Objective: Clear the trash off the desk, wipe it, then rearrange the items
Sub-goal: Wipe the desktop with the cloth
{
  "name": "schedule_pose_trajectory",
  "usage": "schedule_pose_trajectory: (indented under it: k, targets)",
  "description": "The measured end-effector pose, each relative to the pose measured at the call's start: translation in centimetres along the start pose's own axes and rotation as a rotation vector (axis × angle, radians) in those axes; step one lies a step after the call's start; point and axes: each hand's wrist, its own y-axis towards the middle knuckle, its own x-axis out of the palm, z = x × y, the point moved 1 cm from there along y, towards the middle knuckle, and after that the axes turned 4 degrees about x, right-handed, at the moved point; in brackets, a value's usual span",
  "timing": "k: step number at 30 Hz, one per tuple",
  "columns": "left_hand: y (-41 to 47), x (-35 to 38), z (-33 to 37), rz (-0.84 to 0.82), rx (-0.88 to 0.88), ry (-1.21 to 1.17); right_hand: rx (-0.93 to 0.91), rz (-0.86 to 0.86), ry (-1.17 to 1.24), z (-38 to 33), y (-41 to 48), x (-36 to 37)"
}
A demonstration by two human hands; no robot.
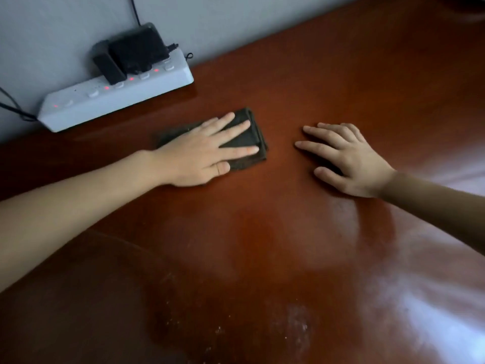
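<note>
We see the left hand (199,156) lying flat on a dark folded cloth (242,140), palm down. Its fingers are straight and spread, so its grip is open and presses rather than clasps. The cloth lies under the palm and fingers. Its far edge sticks out just past the fingertips, and a strip shows behind the wrist side. The thumb rests at the cloth's near edge. The cloth sits flat on the reddish-brown tabletop (262,232), in the far middle part of it, near the wall (65,19).

To the right of the cloth, and apart from it, we find the right hand (349,161). Its fingers are spread and gently bent, the tips touch the bare wood, and its grip is open with nothing in it. A brown sleeve (433,203) covers that forearm.

Against the wall at the far left lies a white power strip (118,97) with small red lights along its top. Two black adapters (136,51) are plugged into it, and dark cables (15,109) run off its left end and up the wall. The cloth is near the strip but does not touch it.

Close to us, we notice pale specks and a dusty smear (296,324) on the glossy wood.
</note>
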Motion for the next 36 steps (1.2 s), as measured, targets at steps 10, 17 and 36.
schedule_pose_trajectory:
  k: [10,17,36]
  targets:
    - [-10.1,4.3,9.9,-0.061,0.271,0.238,0.102,-0.006,-0.022,-1.2,-0.1,-0.4]
    - [-10.0,1.7,-1.0,0.002,-0.122,0.158,0.063,-0.059,-0.108,-4.6,-2.4,-0.1]
    - [-14.4,3.0,4.0,-0.041,0.034,0.062,-0.176,-0.068,-0.099,-11.8,-1.5,1.3]
